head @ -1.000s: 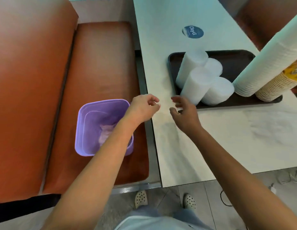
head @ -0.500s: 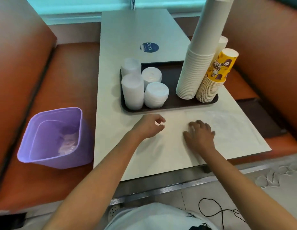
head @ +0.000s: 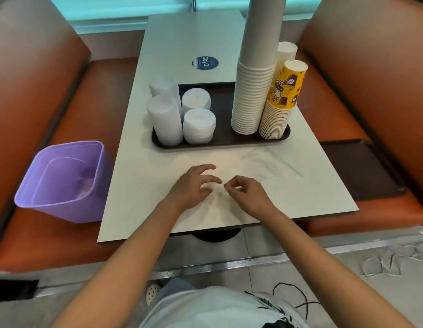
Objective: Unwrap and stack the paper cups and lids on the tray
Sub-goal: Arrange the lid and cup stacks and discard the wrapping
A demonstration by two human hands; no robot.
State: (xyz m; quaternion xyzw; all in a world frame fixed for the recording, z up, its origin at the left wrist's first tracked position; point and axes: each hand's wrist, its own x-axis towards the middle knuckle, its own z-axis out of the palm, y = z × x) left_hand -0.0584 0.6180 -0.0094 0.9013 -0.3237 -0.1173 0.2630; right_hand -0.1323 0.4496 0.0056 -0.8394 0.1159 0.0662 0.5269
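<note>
Low in the frame's centre, both hands gather clear plastic wrap (head: 264, 166) off the white table (head: 182, 39): right hand (head: 249, 194) pinching it, left hand (head: 193, 185) loosely spread, likely for binning

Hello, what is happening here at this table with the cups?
A person stands at the table, gathering a clear plastic wrapper that lies flat on it. The left hand rests on the plastic with fingers spread; the right hand pinches it. On the dark tray behind stand four stacks of white lids and stacks of paper cups. A purple bin sits on the left seat.
</note>
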